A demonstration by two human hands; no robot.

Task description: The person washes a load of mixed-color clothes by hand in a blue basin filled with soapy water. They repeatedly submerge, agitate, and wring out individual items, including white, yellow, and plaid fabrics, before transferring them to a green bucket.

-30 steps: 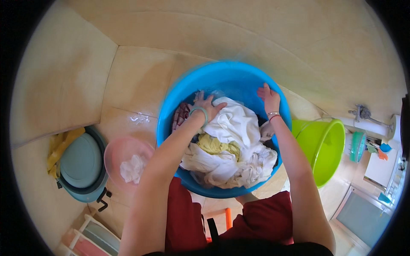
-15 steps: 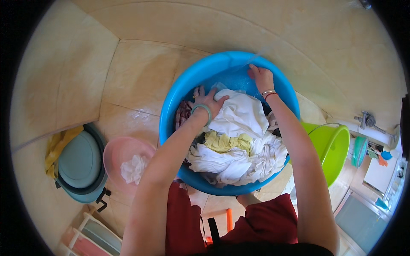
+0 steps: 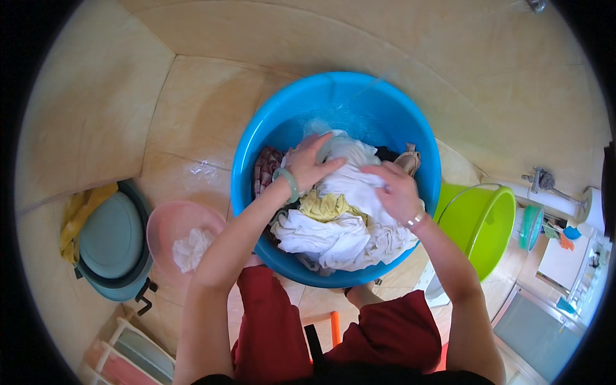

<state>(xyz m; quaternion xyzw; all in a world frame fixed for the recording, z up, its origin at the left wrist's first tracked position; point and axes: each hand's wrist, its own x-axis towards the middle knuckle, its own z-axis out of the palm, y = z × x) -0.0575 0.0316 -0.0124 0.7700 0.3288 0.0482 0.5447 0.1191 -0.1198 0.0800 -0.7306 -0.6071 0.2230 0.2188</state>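
Note:
A big round blue basin [image 3: 420,147] holds a heap of laundry with water splashing at its far side. My left hand [image 3: 313,165], a jade-green bangle at its wrist, lies on a white cloth [image 3: 354,157] with its fingers spread. To the right, my right hand [image 3: 399,192] touches the same white cloth; its fingers are stretched out and slightly blurred. Nearer to me are a crumpled yellow cloth [image 3: 326,206] and more white clothes [image 3: 321,236]. A dark red checked cloth [image 3: 266,170] lies at the left, and a beige garment [image 3: 409,159] at the right.
On the left stand a pink basin [image 3: 160,234] with a white crumpled cloth [image 3: 192,249], and a grey-green lidded tub [image 3: 114,240] with a yellow cloth [image 3: 72,224]. A lime-green bucket [image 3: 491,234] stands right of the blue basin. A wall tap [image 3: 542,179] is beyond it.
My right hand has come back from the basin's far wall onto the white cloth. That cloth, smooth and spread before, is now bunched up. My left hand stays on it, fingers spread.

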